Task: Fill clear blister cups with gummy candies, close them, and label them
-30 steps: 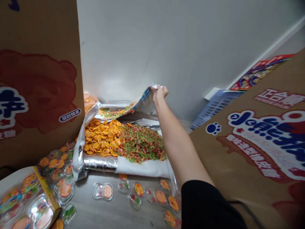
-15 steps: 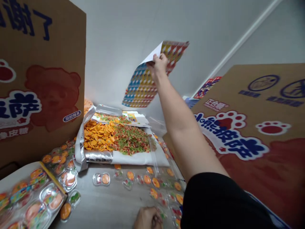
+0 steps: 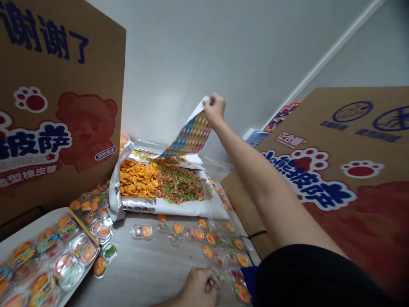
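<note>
My right hand (image 3: pixel 214 108) is stretched far forward, pinching the top corner of a colourful printed sheet (image 3: pixel 189 137) that hangs down over the candy pile. Below the sheet lie heaps of orange gummy discs (image 3: pixel 136 176) and green-red gummy pieces (image 3: pixel 179 183) on an opened silver bag (image 3: pixel 138 204). My left hand (image 3: pixel 200 288) rests at the bottom edge on the table, fingers curled on a small clear blister pack (image 3: pixel 219 278) among the packs there.
Small clear blister packs (image 3: pixel 142 231) with candy are scattered over the grey table (image 3: pixel 143 273). A tray of filled packs (image 3: pixel 47 256) sits at lower left. Tall printed cardboard boxes stand at left (image 3: pixel 60 106) and right (image 3: pixel 345 170). A white wall is behind.
My right hand lifted the printed sheet high off the pile, then lowered it partway. My left hand came into view at the bottom edge onto the blister packs.
</note>
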Motion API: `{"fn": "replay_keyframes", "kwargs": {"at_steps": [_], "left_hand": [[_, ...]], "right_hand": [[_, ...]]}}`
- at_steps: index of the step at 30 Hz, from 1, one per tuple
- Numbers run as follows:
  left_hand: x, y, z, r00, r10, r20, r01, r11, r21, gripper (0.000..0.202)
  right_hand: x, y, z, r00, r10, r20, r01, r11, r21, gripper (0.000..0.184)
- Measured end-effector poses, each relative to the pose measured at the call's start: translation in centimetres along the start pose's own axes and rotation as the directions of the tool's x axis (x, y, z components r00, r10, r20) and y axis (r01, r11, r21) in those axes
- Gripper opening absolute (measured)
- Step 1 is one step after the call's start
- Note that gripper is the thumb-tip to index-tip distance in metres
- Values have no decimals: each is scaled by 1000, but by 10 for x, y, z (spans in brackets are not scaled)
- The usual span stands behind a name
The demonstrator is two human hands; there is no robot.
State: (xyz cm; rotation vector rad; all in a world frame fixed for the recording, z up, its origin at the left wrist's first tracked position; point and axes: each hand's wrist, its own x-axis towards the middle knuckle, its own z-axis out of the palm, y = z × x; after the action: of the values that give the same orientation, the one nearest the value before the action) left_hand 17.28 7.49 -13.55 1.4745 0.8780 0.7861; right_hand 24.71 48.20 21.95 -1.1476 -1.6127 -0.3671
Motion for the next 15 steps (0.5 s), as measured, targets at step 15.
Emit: {"fn": "replay_keyframes", "kwargs": {"at_steps": [15], "left_hand": [[6, -14, 7, 999, 53, -3, -53, 999, -14, 34]], "right_hand": [[-14, -87, -15, 912, -326, 248, 308, 945, 109, 23]]}}
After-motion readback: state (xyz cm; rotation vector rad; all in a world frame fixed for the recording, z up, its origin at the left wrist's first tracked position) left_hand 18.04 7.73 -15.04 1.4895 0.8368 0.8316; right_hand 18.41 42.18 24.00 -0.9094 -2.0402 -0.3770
